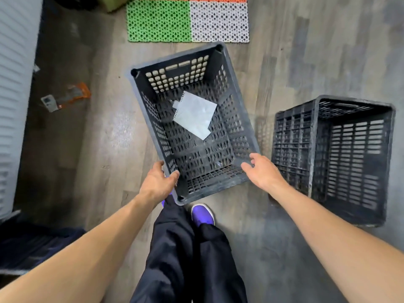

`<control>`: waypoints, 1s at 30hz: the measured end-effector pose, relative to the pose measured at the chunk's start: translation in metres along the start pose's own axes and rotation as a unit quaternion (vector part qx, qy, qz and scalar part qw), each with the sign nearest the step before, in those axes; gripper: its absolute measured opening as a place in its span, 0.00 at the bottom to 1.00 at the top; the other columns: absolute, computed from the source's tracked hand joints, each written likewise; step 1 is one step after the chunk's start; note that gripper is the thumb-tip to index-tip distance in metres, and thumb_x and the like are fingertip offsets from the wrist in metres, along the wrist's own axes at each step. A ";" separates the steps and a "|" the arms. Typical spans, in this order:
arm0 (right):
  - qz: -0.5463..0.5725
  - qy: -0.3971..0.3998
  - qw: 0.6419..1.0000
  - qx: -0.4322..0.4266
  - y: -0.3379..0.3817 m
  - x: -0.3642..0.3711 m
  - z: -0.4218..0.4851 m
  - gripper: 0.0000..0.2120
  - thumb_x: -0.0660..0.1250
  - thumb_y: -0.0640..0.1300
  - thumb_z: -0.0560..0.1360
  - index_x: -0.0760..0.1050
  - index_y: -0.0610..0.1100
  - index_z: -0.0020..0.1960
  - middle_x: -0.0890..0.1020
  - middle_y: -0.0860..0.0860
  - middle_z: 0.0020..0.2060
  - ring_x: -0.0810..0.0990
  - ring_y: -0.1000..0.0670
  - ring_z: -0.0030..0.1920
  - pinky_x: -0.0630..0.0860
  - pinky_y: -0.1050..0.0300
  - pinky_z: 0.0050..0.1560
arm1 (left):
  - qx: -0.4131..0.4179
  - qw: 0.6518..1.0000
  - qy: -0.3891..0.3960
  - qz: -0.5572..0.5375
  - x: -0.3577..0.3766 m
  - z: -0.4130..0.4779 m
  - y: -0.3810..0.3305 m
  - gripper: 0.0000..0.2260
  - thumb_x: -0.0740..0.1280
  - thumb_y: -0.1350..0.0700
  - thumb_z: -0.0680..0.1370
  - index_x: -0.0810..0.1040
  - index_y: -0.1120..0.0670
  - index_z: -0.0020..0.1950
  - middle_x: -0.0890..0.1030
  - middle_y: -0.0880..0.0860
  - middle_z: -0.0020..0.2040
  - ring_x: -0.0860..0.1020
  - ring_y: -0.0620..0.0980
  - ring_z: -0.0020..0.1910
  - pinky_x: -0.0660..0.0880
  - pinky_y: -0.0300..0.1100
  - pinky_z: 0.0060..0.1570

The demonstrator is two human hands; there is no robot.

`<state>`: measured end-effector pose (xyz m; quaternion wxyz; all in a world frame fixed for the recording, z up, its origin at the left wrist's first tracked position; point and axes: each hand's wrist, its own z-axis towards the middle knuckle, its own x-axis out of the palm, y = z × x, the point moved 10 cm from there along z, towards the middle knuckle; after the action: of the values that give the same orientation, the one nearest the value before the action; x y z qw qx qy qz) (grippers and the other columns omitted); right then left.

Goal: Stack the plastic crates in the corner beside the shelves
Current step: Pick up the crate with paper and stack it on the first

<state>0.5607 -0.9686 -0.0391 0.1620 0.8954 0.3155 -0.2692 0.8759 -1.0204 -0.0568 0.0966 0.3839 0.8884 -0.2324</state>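
Note:
A black perforated plastic crate [237,90] is in front of me, tilted and turned slightly, with a white sheet of paper [195,114] lying inside it. My left hand [156,182] grips its near left rim, thumb over the edge. My right hand [261,171] holds the near right corner of the rim. A second black slotted crate [354,154] stands upright on the floor to the right, apart from the held one.
Grey wood-look floor all around. A green, white and orange perforated mat [188,20] lies ahead. An orange-and-grey packet [65,97] lies on the floor at left, beside a pale ribbed surface [15,84]. Dark fabric [32,246] sits lower left. My legs and purple shoes [202,215] are below the crate.

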 end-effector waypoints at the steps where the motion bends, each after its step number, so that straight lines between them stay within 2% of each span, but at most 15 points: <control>1: -0.001 0.000 1.000 0.007 0.000 0.003 0.006 0.28 0.59 0.56 0.79 0.62 0.47 0.77 0.70 0.46 0.73 0.72 0.43 0.70 0.68 0.45 0.70 | 0.001 1.000 0.000 0.005 -0.003 0.009 0.002 0.31 0.64 0.44 0.79 0.58 0.54 0.78 0.68 0.58 0.74 0.71 0.58 0.70 0.68 0.51 0.69; 5: -0.013 0.003 1.000 0.014 0.017 0.010 0.025 0.28 0.59 0.56 0.80 0.61 0.48 0.77 0.70 0.46 0.72 0.72 0.43 0.69 0.69 0.46 0.69 | -0.004 1.000 -0.011 0.013 -0.025 0.039 0.009 0.33 0.63 0.43 0.79 0.55 0.53 0.79 0.65 0.58 0.76 0.69 0.60 0.71 0.67 0.55 0.70; 10: -0.023 -0.022 0.999 -0.008 0.052 0.005 0.049 0.28 0.59 0.53 0.80 0.60 0.46 0.78 0.68 0.44 0.73 0.71 0.42 0.70 0.69 0.43 0.69 | -0.008 1.000 -0.013 0.013 -0.047 0.071 0.013 0.34 0.63 0.42 0.78 0.55 0.53 0.79 0.65 0.57 0.76 0.70 0.60 0.71 0.68 0.55 0.69; 16: -0.055 -0.094 0.994 0.003 0.077 -0.020 0.081 0.30 0.61 0.49 0.80 0.55 0.44 0.78 0.60 0.44 0.75 0.60 0.42 0.75 0.64 0.43 0.70 | -0.009 1.000 -0.020 -0.017 -0.054 0.103 0.002 0.35 0.64 0.43 0.79 0.54 0.56 0.79 0.65 0.59 0.76 0.69 0.59 0.72 0.66 0.53 0.70; 18: -0.058 -0.114 0.992 0.013 0.081 -0.029 0.090 0.31 0.62 0.47 0.80 0.54 0.42 0.78 0.60 0.43 0.74 0.59 0.42 0.74 0.65 0.43 0.69 | -0.002 0.999 -0.025 -0.041 -0.054 0.109 -0.008 0.34 0.64 0.44 0.79 0.55 0.56 0.79 0.67 0.60 0.75 0.69 0.59 0.71 0.67 0.52 0.70; 21: -0.061 -0.130 0.990 0.013 0.086 -0.037 0.102 0.31 0.62 0.45 0.79 0.53 0.41 0.78 0.60 0.42 0.74 0.60 0.41 0.72 0.67 0.43 0.66 | 0.020 0.996 -0.056 -0.070 -0.056 0.120 -0.025 0.23 0.66 0.48 0.79 0.67 0.57 0.70 0.77 0.56 0.64 0.77 0.57 0.62 0.73 0.49 0.63; 23: -0.068 -0.132 0.989 0.006 0.090 -0.040 0.111 0.32 0.63 0.45 0.79 0.52 0.41 0.78 0.60 0.42 0.74 0.60 0.41 0.72 0.67 0.43 0.66 | 0.020 0.992 -0.091 -0.089 -0.060 0.126 -0.032 0.15 0.66 0.52 0.78 0.70 0.57 0.62 0.79 0.54 0.56 0.79 0.56 0.55 0.75 0.48 0.58; 25: -0.070 -0.126 0.990 -0.001 0.094 -0.040 0.119 0.36 0.63 0.45 0.78 0.48 0.40 0.79 0.59 0.42 0.76 0.58 0.41 0.74 0.66 0.44 0.68 | 0.015 0.987 -0.122 -0.103 -0.063 0.131 -0.037 0.14 0.66 0.54 0.77 0.70 0.57 0.59 0.79 0.55 0.54 0.79 0.56 0.52 0.76 0.49 0.56; 27: -0.043 -0.106 0.993 0.000 0.095 -0.040 0.129 0.39 0.64 0.47 0.78 0.44 0.40 0.80 0.57 0.42 0.77 0.57 0.40 0.76 0.63 0.44 0.71 | 0.002 0.983 -0.151 -0.107 -0.066 0.134 -0.040 0.14 0.66 0.55 0.77 0.71 0.58 0.61 0.79 0.54 0.52 0.78 0.54 0.50 0.74 0.45 0.51; 30: 0.028 -0.091 0.995 0.024 0.090 -0.048 0.136 0.39 0.66 0.49 0.76 0.49 0.43 0.80 0.61 0.41 0.74 0.64 0.39 0.73 0.65 0.43 0.70 | -0.024 0.978 -0.168 -0.121 -0.069 0.132 -0.041 0.11 0.65 0.56 0.77 0.73 0.59 0.57 0.79 0.55 0.48 0.77 0.54 0.44 0.71 0.41 0.43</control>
<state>0.5364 -1.1217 -0.1095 0.1760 0.8791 0.2678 -0.3528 0.8929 -1.1532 -0.1338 0.2249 0.2269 0.9045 -0.2826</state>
